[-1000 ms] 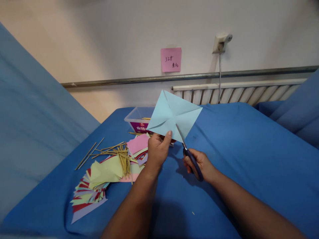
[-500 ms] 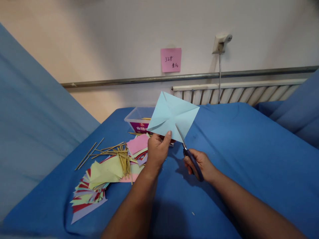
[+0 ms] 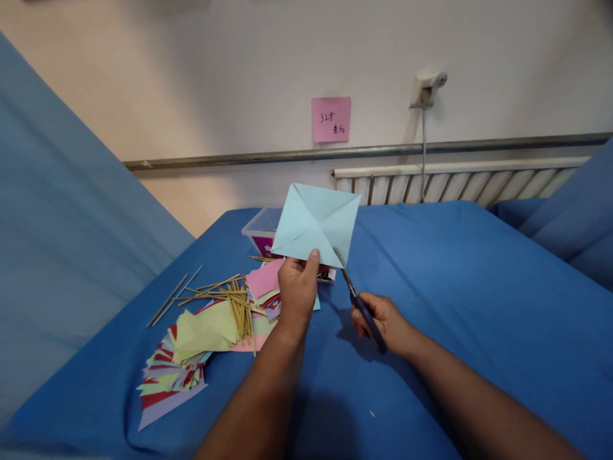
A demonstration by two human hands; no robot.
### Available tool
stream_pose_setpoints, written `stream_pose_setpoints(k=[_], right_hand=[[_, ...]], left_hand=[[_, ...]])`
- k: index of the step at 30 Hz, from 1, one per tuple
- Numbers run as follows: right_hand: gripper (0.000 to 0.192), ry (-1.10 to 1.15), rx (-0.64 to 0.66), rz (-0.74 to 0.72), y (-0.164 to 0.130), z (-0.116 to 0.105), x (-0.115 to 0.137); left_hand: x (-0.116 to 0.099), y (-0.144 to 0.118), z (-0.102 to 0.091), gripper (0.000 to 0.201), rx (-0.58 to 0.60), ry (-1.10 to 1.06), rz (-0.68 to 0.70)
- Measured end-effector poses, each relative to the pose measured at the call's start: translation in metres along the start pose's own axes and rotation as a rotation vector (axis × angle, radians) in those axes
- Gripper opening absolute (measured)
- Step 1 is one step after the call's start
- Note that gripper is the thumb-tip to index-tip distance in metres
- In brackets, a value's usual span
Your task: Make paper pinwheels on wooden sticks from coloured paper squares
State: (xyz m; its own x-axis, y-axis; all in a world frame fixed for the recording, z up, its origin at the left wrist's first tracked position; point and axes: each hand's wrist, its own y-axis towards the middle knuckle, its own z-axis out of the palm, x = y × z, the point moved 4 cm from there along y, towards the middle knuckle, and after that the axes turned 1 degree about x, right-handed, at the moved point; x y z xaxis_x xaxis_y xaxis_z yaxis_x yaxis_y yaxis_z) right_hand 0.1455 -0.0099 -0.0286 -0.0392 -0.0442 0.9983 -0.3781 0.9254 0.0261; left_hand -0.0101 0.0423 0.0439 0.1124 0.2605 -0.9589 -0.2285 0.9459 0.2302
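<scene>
My left hand pinches the lower edge of a light blue paper square creased along its diagonals and holds it up above the blue cloth. My right hand grips dark-handled scissors. Their blades point up and left and meet the paper's lower right corner. A cut slit shows at the paper's left side.
A pile of coloured paper squares and several thin wooden sticks lie to the left on the blue cloth. A clear plastic box stands behind the paper. A radiator, a pink note and a wall socket are at the back.
The paper has turned in my left hand and shifted slightly left and down. The scissors have drawn back from the paper's middle to its lower right corner.
</scene>
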Motion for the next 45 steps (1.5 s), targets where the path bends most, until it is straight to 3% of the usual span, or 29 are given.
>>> stream_pose_setpoints(k=[3, 5, 10, 13, 18, 22, 26, 31, 35, 40, 45], right_hand=[[0.028, -0.004, 0.076, -0.014, -0.001, 0.0, 0.002], [0.03, 0.063, 0.029, -0.04, 0.0, -0.007, 0.002], [0.04, 0.353, -0.392, -0.112, 0.009, -0.051, 0.002], [0.043, 0.536, -0.497, -0.113, 0.013, -0.071, 0.003], [0.044, 0.739, -0.451, -0.016, 0.014, -0.077, 0.002], [0.039, 0.676, -0.312, 0.032, 0.011, -0.07, 0.004], [0.032, 0.517, -0.271, 0.05, 0.008, -0.068, 0.008], [0.036, 0.373, -0.265, 0.076, 0.006, -0.069, 0.011], [0.035, 0.257, -0.184, 0.082, 0.005, -0.069, 0.012], [0.036, 0.308, -0.167, 0.062, 0.006, -0.068, 0.011], [0.037, 0.396, -0.164, 0.066, 0.004, -0.054, 0.012]], left_hand=[[-0.002, 0.005, -0.01, 0.043, -0.131, -0.05, 0.037], [-0.003, 0.008, -0.013, 0.041, -0.139, -0.103, 0.047], [-0.002, 0.006, -0.01, 0.033, 0.008, -0.144, -0.025], [0.0, 0.001, -0.006, 0.031, 0.171, -0.07, -0.086], [0.001, -0.008, 0.0, 0.029, 0.475, 0.108, -0.127], [0.003, -0.01, 0.0, 0.026, 0.62, 0.143, -0.166], [0.01, -0.009, -0.006, 0.019, 0.618, 0.107, -0.234], [0.009, -0.01, -0.006, 0.035, 0.62, -0.117, -0.276], [0.009, -0.012, -0.008, 0.042, 0.616, -0.21, -0.373], [0.013, -0.011, -0.014, 0.041, 0.565, -0.248, -0.417], [0.017, -0.011, -0.01, 0.039, 0.655, -0.216, -0.419]])
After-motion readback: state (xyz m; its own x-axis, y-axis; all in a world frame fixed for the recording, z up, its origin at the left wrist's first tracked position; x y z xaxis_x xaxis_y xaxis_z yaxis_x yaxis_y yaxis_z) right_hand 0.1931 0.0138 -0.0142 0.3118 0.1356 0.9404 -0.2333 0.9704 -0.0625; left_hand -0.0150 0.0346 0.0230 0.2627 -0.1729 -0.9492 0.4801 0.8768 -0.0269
